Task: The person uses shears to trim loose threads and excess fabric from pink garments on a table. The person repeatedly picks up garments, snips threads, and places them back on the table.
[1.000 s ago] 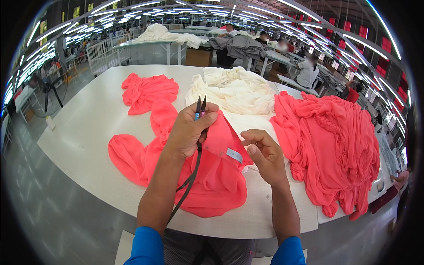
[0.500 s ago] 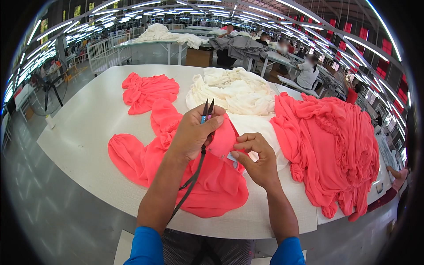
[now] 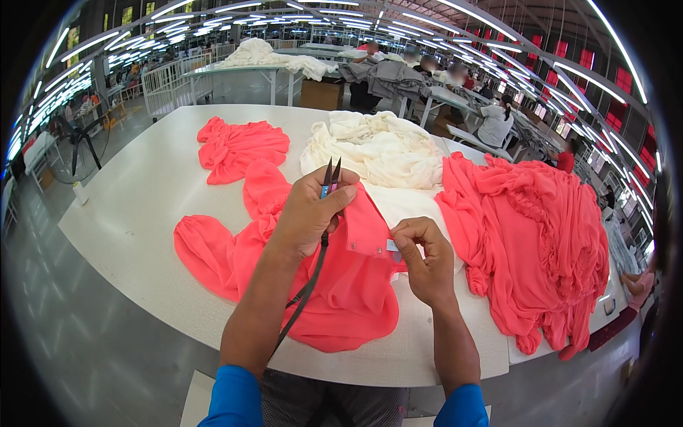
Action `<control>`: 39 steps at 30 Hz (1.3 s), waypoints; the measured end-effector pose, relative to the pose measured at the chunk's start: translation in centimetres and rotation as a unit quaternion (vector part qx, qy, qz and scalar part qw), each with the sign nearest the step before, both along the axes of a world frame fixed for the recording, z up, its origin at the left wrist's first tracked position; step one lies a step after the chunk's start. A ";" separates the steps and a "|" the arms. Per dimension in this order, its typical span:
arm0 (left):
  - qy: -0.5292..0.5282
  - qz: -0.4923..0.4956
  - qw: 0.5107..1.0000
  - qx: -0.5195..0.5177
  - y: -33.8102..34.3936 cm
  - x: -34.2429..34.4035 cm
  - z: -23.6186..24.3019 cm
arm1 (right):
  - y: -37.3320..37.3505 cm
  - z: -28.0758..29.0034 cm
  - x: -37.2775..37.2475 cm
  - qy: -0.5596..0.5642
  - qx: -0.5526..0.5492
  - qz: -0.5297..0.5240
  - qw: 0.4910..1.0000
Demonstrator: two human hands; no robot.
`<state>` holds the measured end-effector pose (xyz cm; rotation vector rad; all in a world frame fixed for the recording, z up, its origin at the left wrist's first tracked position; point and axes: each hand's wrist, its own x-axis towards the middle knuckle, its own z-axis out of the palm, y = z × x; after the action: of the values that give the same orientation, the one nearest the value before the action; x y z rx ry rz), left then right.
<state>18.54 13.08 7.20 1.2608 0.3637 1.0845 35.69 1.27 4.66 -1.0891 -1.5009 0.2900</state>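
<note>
A coral garment (image 3: 348,302) of thin fabric is spread over the table in front of me. My left hand (image 3: 302,217) is closed on a folded band (image 3: 366,231) of it and also keeps a pair of thread snips (image 3: 331,178), dark blades pointing up. A black strap (image 3: 308,288) hangs from the snips toward my body. My right hand (image 3: 427,263) pinches a small pale label (image 3: 392,246) at the band's lower right corner. Two small metallic spots show along the band's lower edge.
A heap of coral garments (image 3: 533,242) covers the table's right side. Cream fabric (image 3: 377,149) lies beyond my hands, and a coral bundle (image 3: 242,148) at the far left. A thread cone (image 3: 80,193) stands at the left edge of the table (image 3: 156,256). People work at tables farther back.
The band has been turned flatter toward me, so its lower edge and metallic spots show more plainly. My right hand has shifted slightly right with the label.
</note>
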 end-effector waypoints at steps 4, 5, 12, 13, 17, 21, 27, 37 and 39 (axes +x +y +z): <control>0.002 -0.002 1.000 0.001 -0.1 -0.2 0.1 | 0.1 -0.2 0.2 0.030 0.034 0.008 0.999; 0.003 0.000 1.000 0.004 -0.1 -0.2 0.1 | 0.1 -0.1 0.3 0.029 0.046 -0.001 0.999; 0.003 -0.010 1.000 -0.006 0.2 0.2 -0.4 | -0.4 0.3 1.0 0.032 0.034 0.001 0.999; 0.000 -0.018 1.000 -0.008 0.3 0.3 -0.4 | -0.2 0.2 1.0 0.042 0.016 0.019 0.999; -0.003 -0.023 1.000 -0.001 -0.2 0.0 -0.1 | -0.4 0.8 -1.3 0.054 -0.093 0.041 0.993; -0.016 -0.029 0.999 0.011 -0.9 0.2 0.2 | -0.3 0.1 -1.7 -0.034 -0.174 0.019 0.984; -0.004 -0.001 0.999 0.035 -1.3 0.0 0.8 | -0.9 0.5 -1.6 0.031 -0.185 0.037 0.981; 0.145 0.167 0.946 0.236 -1.2 0.5 0.3 | -1.5 1.4 -0.4 0.106 -0.147 0.014 0.983; 0.141 0.113 0.958 0.222 -2.0 -0.5 1.3 | -1.3 1.6 -0.6 0.118 -0.135 0.016 0.984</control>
<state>18.05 11.03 8.50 1.8191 0.5069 1.2231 35.14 -0.03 6.21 -1.1986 -1.2913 0.6388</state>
